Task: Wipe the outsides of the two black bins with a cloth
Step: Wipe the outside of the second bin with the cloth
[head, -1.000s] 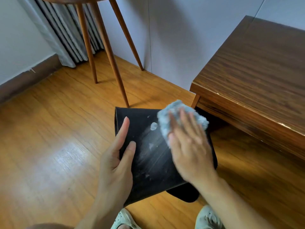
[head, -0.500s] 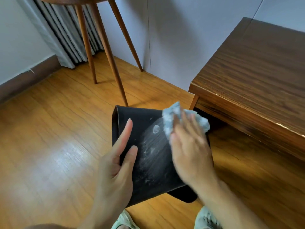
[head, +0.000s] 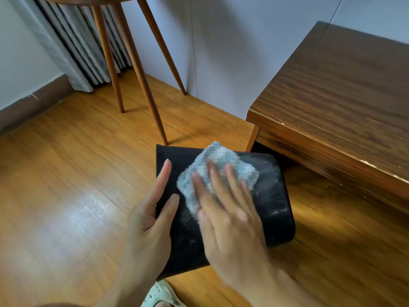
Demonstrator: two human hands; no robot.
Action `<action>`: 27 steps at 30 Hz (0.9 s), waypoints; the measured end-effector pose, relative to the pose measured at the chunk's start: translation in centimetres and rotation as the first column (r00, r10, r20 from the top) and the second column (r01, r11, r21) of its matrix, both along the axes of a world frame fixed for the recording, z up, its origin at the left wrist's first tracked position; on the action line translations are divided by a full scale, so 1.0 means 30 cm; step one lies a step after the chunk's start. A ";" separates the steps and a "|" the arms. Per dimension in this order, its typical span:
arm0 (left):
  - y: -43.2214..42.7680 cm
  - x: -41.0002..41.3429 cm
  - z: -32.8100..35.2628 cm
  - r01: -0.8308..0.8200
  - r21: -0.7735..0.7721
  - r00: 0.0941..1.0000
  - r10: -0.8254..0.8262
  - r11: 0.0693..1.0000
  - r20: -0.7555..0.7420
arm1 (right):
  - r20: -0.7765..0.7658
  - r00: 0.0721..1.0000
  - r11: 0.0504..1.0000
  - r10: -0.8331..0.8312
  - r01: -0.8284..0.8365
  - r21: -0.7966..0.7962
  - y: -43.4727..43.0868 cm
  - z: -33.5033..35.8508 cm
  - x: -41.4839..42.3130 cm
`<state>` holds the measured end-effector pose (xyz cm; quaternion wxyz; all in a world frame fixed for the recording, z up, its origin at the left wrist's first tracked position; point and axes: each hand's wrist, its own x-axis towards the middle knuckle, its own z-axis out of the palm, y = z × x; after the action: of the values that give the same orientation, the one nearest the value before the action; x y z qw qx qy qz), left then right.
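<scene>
The black bin, streaked and dusty, is steadied by the flat left hand; a pale blue cloth is pressed on it under the right hand's straight fingers.

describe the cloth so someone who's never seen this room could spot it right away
Start at the dark wooden desk on the right; just left of its near corner, a black bin lies on its side. The cloth is the fluffy pale blue-grey pad pressed onto it by the right hand, the only soft, light thing there.

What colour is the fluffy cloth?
Pale blue-grey, the nubbly cloth under the right hand; the head view shows it.
</scene>
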<state>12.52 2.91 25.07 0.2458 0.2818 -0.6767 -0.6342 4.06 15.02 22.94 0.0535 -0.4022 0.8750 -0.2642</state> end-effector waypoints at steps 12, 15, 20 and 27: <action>0.005 -0.017 0.000 -0.026 0.008 0.999 0.026 1.000 0.028 | 0.011 1.000 1.000 0.005 -0.005 -0.007 -0.012 -0.028 -0.035; -0.004 -0.016 0.011 -0.082 0.063 0.996 0.080 0.995 0.041 | -0.048 0.991 0.992 0.126 -0.126 -0.003 0.000 -0.035 -0.007; -0.035 -0.013 0.048 -0.206 0.079 0.978 0.204 0.975 0.031 | 0.096 0.971 0.976 -0.217 0.216 0.026 0.058 -0.071 -0.182; -0.047 -0.034 0.027 -0.205 0.104 0.978 0.207 0.973 -0.008 | -0.080 0.987 0.989 0.137 -0.140 -0.036 0.039 -0.045 0.076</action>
<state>11.50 1.50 25.89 0.3018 0.3568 -0.6080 -0.6418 6.33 16.18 21.61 0.0297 -0.4730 0.8406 -0.2621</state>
